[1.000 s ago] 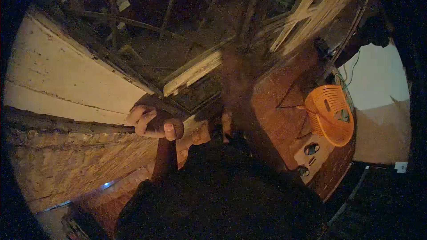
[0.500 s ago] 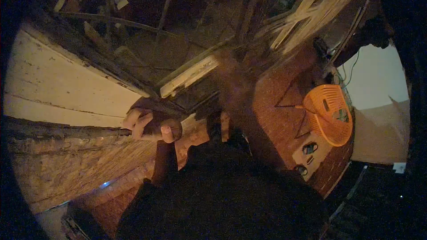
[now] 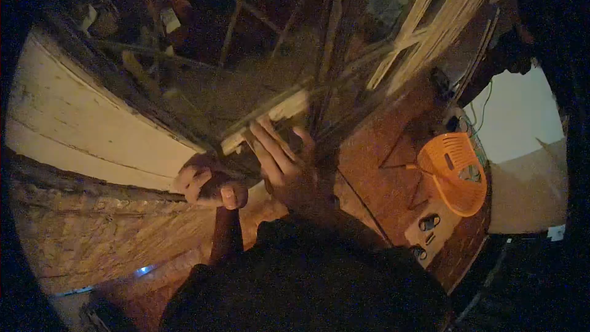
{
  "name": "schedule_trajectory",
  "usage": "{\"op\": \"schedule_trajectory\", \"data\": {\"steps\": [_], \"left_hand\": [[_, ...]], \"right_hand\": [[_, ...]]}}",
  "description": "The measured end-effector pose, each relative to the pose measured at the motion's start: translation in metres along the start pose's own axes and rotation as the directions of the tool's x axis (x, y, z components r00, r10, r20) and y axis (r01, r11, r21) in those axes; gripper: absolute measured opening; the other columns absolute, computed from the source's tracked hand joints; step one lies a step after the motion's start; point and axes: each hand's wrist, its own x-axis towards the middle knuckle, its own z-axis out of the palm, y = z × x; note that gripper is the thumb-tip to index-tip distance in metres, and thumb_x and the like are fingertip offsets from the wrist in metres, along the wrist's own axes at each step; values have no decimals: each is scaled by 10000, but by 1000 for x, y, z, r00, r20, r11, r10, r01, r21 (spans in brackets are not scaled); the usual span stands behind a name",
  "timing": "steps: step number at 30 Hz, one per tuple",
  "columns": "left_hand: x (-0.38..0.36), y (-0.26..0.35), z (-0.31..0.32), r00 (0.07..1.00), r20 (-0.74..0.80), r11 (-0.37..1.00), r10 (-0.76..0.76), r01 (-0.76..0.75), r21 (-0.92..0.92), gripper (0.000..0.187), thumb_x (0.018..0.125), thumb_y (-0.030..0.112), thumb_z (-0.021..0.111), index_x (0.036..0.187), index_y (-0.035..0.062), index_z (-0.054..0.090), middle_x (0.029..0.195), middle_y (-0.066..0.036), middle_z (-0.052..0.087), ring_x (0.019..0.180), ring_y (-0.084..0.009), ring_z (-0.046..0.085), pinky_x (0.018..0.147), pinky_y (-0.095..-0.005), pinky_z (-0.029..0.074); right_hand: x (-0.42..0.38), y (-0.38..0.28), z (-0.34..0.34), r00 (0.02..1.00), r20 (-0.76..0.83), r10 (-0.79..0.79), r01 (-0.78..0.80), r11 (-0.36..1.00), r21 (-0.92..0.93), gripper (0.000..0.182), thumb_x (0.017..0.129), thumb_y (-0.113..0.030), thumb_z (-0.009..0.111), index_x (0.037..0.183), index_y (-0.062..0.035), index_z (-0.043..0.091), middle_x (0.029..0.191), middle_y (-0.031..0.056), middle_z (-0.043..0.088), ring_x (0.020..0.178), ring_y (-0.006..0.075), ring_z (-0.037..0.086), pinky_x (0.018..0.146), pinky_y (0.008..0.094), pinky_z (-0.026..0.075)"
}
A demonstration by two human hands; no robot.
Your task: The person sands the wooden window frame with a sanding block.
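Note:
My left hand point(image 3: 212, 185) is closed in a fist with the thumb uppermost, close to the lower corner of a pale wooden panel point(image 3: 92, 114). Whatever lies inside that fist is hidden. Beside it, my right hand point(image 3: 278, 158) has its fingers stretched out and apart. Its fingertips lie at a short, light wooden strip point(image 3: 289, 106) along the lower edge of a dark barred window point(image 3: 246, 55).
An orange plastic chair point(image 3: 453, 172) stands at the right on the reddish floor point(image 3: 369, 175). Small dark objects lie on a light mat point(image 3: 424, 233) near it. Long wooden frame pieces point(image 3: 424, 31) slant across the upper right. A rough wall point(image 3: 92, 221) runs along the lower left.
My right hand, a dark blur near the window bars before, has come down and left to the light strip, fingers now spread. My left hand stays closed in nearly the same place.

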Motion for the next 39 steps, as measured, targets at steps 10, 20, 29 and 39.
{"op": "schedule_trajectory", "data": {"steps": [10, 20, 29, 39], "left_hand": [[-12, -6, -11, 966, -54, 952, -252, 238, -191, 415, 888, 340, 564, 1155, 29, 496, 1103, -103, 515, 932, -232, 514, 818, -358, 436], [-19, -19, -19, 941, -48, 893, -335, 301, -335, 438, 886, 345, 561, 1184, 32, 488, 1129, -103, 516, 953, -233, 516, 837, -356, 438], [-39, -19, -15, 913, -9, 847, -407, 374, -377, 460, 884, 349, 558, 1210, 34, 481, 1152, -103, 517, 972, -234, 517, 853, -353, 440], [-50, -22, -15, 898, 23, 809, -440, 408, -424, 485, 882, 354, 555, 1238, 36, 473, 1178, -103, 518, 992, -236, 519, 872, -351, 442]], "right_hand": [[2, 10, 7, 999, -36, -12, 12, 1000, -19, 341, 902, -180, 528, 1228, -81, 544, 1298, 93, 536, 1152, 222, 539, 964, 486, 342], [17, 18, 19, 996, -94, -13, 11, 1000, -25, 343, 900, -195, 506, 1219, -77, 556, 1329, 96, 517, 1184, 213, 522, 972, 509, 330], [13, 19, 17, 997, -74, -25, 20, 998, -57, 349, 898, -208, 486, 1210, -73, 566, 1357, 99, 501, 1213, 205, 506, 979, 529, 320], [9, 28, 12, 996, -85, 0, -5, 998, -59, 360, 896, -223, 465, 1201, -69, 578, 1387, 101, 482, 1245, 196, 488, 987, 551, 307]]}}
